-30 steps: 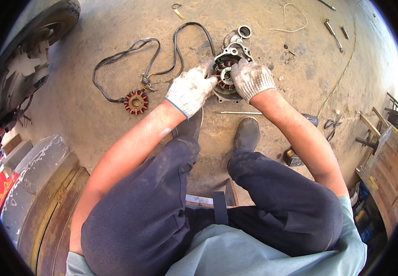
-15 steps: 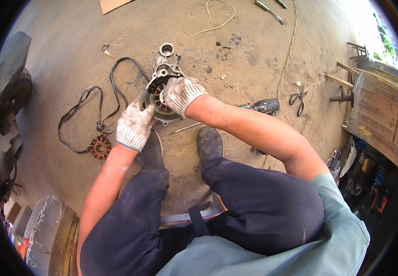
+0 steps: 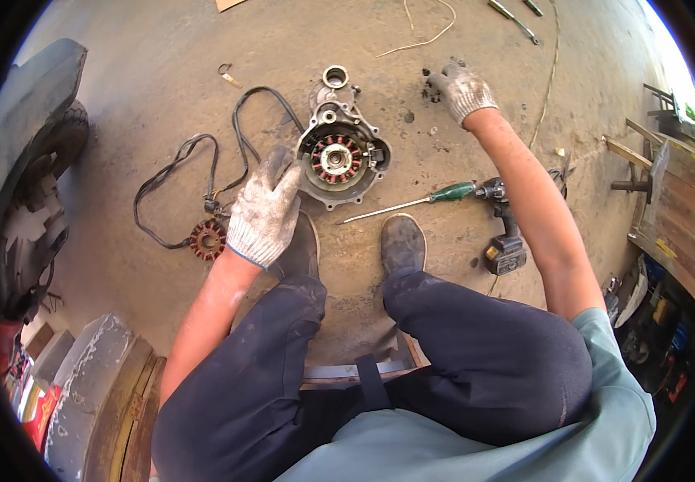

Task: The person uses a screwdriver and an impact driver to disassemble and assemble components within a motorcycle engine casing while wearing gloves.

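Note:
An engine side cover lies on the floor in front of my boots. Seated inside it is a stator with red-brown windings around a metal hub. My left hand, in a dirty white knit glove, is beside the cover's left rim, fingers stretched out and holding nothing. Farther right, my gloved right hand reaches down to the floor over some small dark pieces. Its fingers are bent together, and their tips are partly hidden. Left of the cover, a second stator lies attached to a black cable.
A green-handled screwdriver and a cordless drill lie right of my boots. A ratchet wrench is at the far right. A vehicle wheel stands left, a wooden bench right. Thin cord crosses the floor.
My right hand has left the stator in the cover and moved right to the small pieces on the floor. The left hand has drawn slightly away from the rim. The whole view has shifted.

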A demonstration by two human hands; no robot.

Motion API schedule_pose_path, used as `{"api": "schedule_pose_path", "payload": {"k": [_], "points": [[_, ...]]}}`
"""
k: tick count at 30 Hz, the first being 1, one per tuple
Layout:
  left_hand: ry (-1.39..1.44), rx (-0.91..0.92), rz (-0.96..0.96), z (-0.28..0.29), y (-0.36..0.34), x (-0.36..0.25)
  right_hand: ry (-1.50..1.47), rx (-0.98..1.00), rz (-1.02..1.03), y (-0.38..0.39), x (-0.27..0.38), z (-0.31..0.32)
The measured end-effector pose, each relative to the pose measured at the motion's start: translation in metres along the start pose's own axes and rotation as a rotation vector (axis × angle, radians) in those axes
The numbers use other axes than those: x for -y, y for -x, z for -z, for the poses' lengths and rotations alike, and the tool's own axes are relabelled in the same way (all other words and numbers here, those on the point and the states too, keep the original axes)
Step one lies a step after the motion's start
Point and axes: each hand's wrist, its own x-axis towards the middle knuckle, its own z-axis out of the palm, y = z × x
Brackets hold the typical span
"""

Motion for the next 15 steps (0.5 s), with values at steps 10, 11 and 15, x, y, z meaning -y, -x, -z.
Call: {"api": "schedule_pose_path", "payload": {"k": [10,11,15], "points": [[-0.019,-0.071,0.170,0.013,0.031,0.017,0.014,-0.134,0.079,0.002,-0.004,-0.031],[-0.022,-0.104,0.148,0.017,0.032,0.015,-0.077,-0.103,-0.003,0.005,0.007,-0.019],[0.009,-0.217,0.063,0.023,0.015,0.005,-0.550,-0.210,-0.183,0.037,0.041,0.009]]}}
